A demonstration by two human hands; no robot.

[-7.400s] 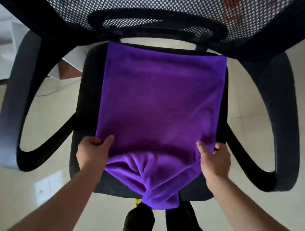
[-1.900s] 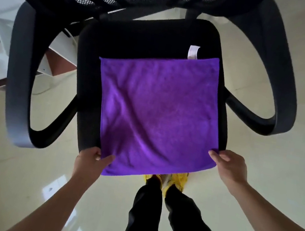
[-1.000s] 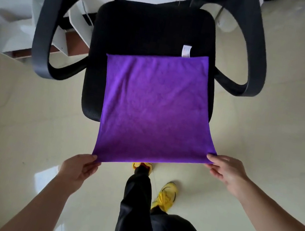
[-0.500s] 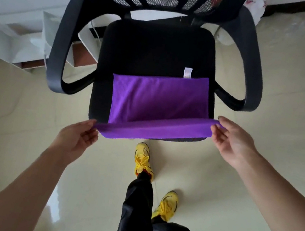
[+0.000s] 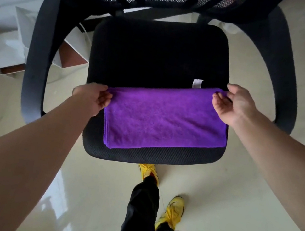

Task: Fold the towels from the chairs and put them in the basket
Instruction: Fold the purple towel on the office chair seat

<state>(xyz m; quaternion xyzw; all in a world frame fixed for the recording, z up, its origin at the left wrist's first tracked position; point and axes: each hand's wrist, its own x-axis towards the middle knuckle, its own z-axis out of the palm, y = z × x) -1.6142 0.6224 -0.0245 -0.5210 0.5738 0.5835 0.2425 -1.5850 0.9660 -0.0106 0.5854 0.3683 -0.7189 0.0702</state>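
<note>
Left grip (image 5: 93,97) pinches the far left corner of the purple towel (image 5: 165,119), which lies doubled on the front half of the chair seat (image 5: 158,55). Right grip (image 5: 233,103) curls round the far right corner, just beside the white label (image 5: 197,83). Holding both corners keeps the layered edges lined up, probably so the halves match before another fold. No basket is in view.

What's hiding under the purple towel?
The black chair seat, which shows all around the purple towel. A white tag pokes out at its far edge. The lower layer of the fold and the patch of seat beneath it are covered.
</note>
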